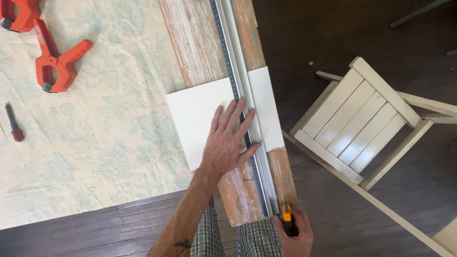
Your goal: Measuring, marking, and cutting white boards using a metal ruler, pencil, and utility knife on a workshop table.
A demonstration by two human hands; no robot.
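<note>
**Hand flat on a straightedge over a white sheet, knife at the plank's near end**

A table draped in a pale cloth point(95, 143) with a faded blue-green leaf print fills the left of the view; its near edge meets a dark wooden plank floor point(342, 209). A long weathered plank point(200, 43), streaked rust-brown and white, lies along the cloth's right edge and juts past the near edge of the table. To the right, on the floor, a cream slatted chair point(357, 123) lies well apart from the plank.

A square white sheet point(195, 114) rests across the plank, its left part overhanging onto the cloth. A long metal straightedge point(238, 95) with a dark ruled strip runs the length of the plank and crosses the sheet near its right side.

The left hand point(228, 143) lies flat, fingers spread fairly wide, palm on the sheet and fingertips pressing on the straightedge. The right hand point(295, 233) is closed around a utility knife point(287, 216) with an orange-yellow and black body, just at the near end of the straightedge and plank.

At the cloth's far left corner sit two orange spring clamps point(54, 64), touching or overlapping. Nearer, by the left edge, lies a small screwdriver point(14, 124) with a red handle. No packages, labels or signs show.
</note>
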